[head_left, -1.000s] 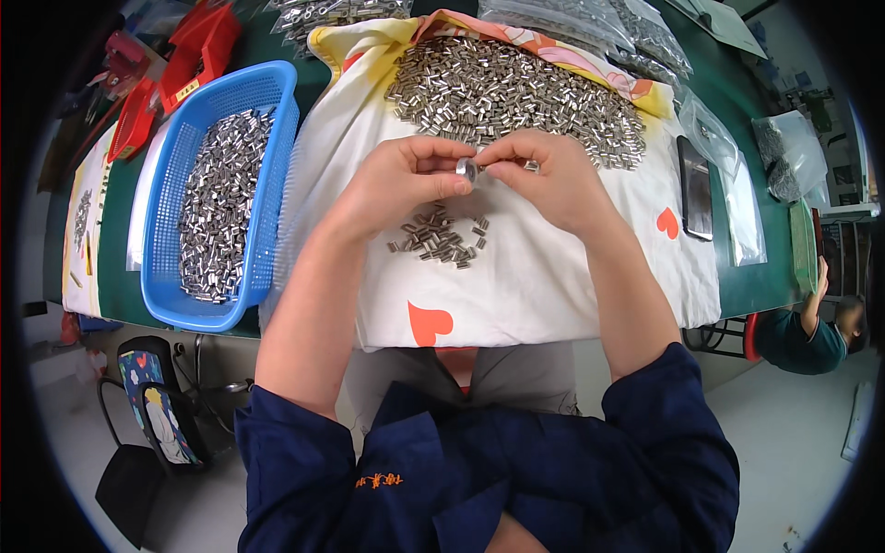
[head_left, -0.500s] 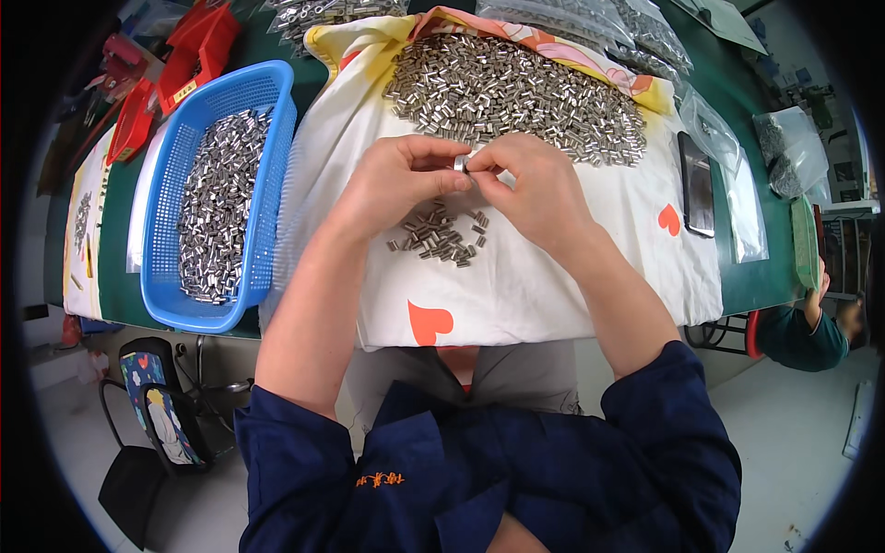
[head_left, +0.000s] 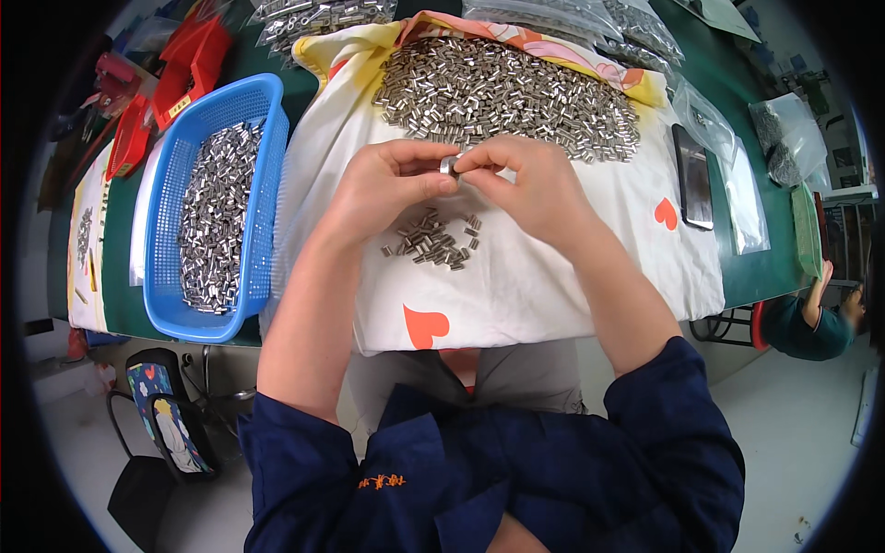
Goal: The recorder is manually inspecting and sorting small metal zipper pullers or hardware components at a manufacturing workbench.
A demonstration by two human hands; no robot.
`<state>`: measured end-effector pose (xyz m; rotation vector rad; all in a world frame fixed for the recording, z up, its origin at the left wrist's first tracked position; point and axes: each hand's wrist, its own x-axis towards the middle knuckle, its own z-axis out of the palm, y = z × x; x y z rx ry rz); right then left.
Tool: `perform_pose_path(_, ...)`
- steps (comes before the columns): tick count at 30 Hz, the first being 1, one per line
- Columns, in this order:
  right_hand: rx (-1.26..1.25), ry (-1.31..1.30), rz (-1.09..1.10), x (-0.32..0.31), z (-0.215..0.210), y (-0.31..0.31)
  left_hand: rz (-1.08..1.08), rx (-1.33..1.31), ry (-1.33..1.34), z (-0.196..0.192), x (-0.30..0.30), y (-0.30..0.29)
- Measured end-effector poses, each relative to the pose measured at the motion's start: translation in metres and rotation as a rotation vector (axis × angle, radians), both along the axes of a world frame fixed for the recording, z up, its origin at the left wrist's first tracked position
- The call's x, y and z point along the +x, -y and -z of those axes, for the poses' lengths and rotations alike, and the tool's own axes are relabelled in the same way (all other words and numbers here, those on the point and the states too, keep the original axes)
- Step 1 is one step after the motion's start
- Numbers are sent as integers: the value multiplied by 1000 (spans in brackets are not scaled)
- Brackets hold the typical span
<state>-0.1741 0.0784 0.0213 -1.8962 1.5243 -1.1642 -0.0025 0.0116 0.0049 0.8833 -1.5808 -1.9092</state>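
- Pinched between the fingertips of both hands, a small metal tube (head_left: pixel 449 165) sits where the left hand (head_left: pixel 383 189) and right hand (head_left: pixel 535 189) meet; both close on it, and most of it is hidden by the fingers.
- White cloth (head_left: pixel 516 286) with red hearts lies under the grip and hangs over the table's near edge.
- Blue basket (head_left: pixel 217 203) stands well to the left of the grip, holding many tubes.
- Big heap (head_left: pixel 507 88) of tubes lies just beyond the grip on the cloth.
- Small pile (head_left: pixel 435 241) of tubes lies just below the grip, toward the person.
- Dark phone (head_left: pixel 693 175) lies to the right of the grip; clear bags beyond it are bent by the lens and hard to make out.
- Another person's arm (head_left: pixel 816 318) is cut off at the far right.
- Against the earlier frame, the grip sits in nearly the same spot above the small pile, with the fingertips closer over the tube, hiding more of it.
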Motion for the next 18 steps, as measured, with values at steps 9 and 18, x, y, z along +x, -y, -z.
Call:
perform_pose_path(9,477,232,-129,-19,-2,10,122,20,16,-3,-1,-5)
perform_pose_path(18,306,-324,219,-32,4,15,257,-21,134,-2,-1,-8)
